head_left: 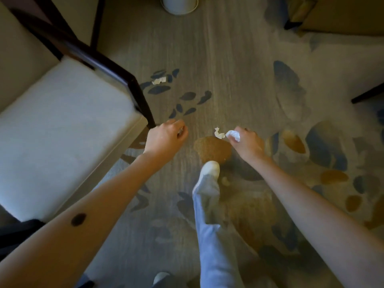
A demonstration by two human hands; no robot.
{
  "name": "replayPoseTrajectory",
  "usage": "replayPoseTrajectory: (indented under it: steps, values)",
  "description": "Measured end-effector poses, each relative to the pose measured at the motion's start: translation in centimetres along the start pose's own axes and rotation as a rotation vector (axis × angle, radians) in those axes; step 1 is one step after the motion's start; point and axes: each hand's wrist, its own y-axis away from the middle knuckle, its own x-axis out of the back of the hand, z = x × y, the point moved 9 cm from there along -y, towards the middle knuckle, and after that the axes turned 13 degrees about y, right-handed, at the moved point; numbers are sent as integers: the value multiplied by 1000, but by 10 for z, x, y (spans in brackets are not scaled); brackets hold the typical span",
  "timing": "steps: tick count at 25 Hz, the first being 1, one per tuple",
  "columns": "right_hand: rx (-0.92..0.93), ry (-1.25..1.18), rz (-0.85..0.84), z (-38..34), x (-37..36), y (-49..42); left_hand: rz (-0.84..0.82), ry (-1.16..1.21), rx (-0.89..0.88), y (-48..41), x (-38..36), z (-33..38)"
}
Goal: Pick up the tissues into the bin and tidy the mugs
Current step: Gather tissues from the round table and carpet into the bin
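Note:
My right hand (247, 142) is closed around a crumpled white tissue (233, 135) that sticks out of its fingers. Just left of it a second small tissue scrap (218, 134) lies on the carpet. A third tissue piece (159, 80) lies farther off, near the chair's dark arm. My left hand (166, 138) hovers by the chair's front corner with its fingers curled in; something pale may be between them, but I cannot make it out. The white bin (179, 6) stands at the top edge, only its base showing. No mugs are in view.
A cream-cushioned armchair with a dark wooden frame (62, 125) fills the left side. My leg in light trousers and a white sock (209, 171) steps forward between my arms. Dark furniture legs (367, 94) and a cabinet base (340, 17) stand at the right and top right on the patterned carpet.

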Motion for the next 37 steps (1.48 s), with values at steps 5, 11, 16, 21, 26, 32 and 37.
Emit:
replayPoseTrajectory:
  steps: [5,11,16,21,26,32,37]
  values:
    - [-9,-59,-74,37,-1,-118,-53,14,15,-136,-17,-9]
    - [-45,-22,-122,83,-5,-214,-80,-15,47,-275,-57,-15]
    - [-68,-39,-145,91,-45,-249,-135,-8,76,-327,-100,-51]
    - [-86,-85,-171,91,-145,-292,-220,-18,118,-376,-176,-152]
    - [-157,-64,-233,96,-287,-349,-188,-91,46,-428,-276,-252]
    - [-246,-91,-285,107,-451,-401,-189,-100,-53,-490,-406,-349]
    - [-191,-95,-337,121,-532,-410,-186,-120,-200,-537,-477,-373]
